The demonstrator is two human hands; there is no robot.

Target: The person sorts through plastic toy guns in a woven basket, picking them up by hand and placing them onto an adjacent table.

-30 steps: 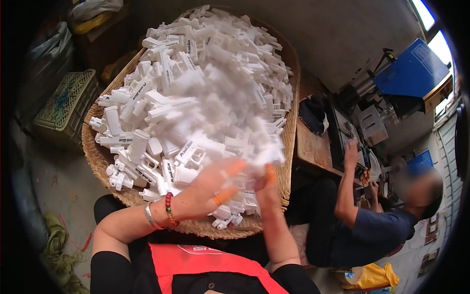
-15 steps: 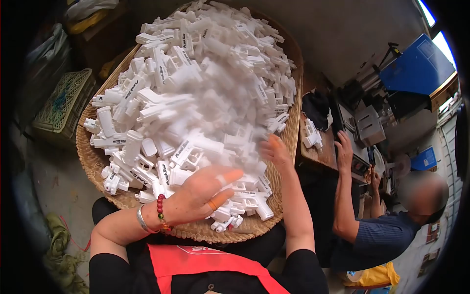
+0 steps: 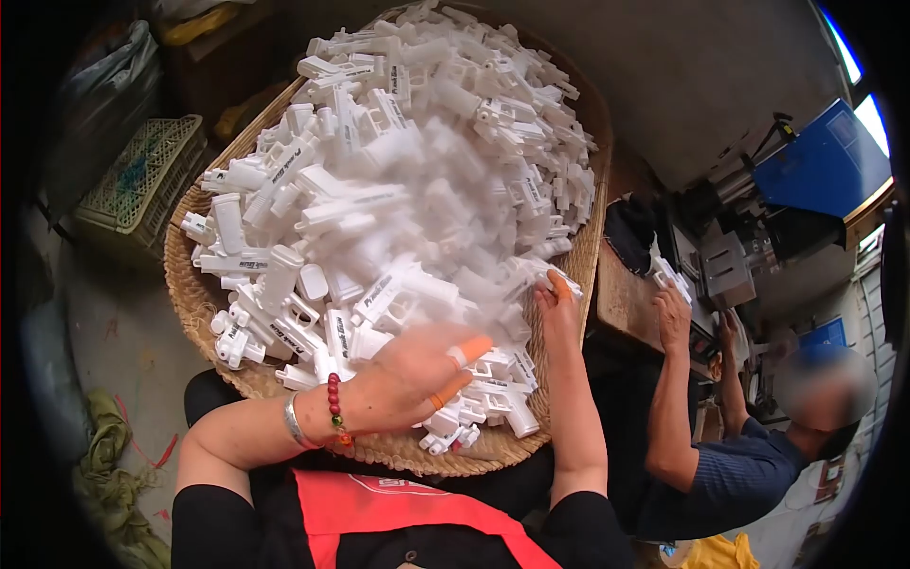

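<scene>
A big heap of white plastic toy guns [image 3: 270, 175], many with black lettering, fills a woven basket [image 3: 180, 275] in front of me; its middle is blurred. Over the near side of the heap is my left hand [image 3: 412, 375], open with fingers pointing right, slightly smeared by motion. Orange covers sit on some of its fingers. At the basket's right side my right hand [image 3: 559, 308], also with an orange finger cover, has its fingers closed on a white toy gun [image 3: 531, 275] at the edge of the heap.
On the right a co-worker's hand [image 3: 673, 318] holds another white toy gun [image 3: 669, 275] over a wooden bench [image 3: 621, 299]. A machine with a blue housing [image 3: 825, 156] stands behind. A plastic crate [image 3: 142, 180] is at the left, green cloth [image 3: 109, 484] on the floor.
My right hand has gone from blurred motion to gripping a toy gun at the basket's right side. The co-worker has picked up a toy gun from the bench. The view has shifted slightly.
</scene>
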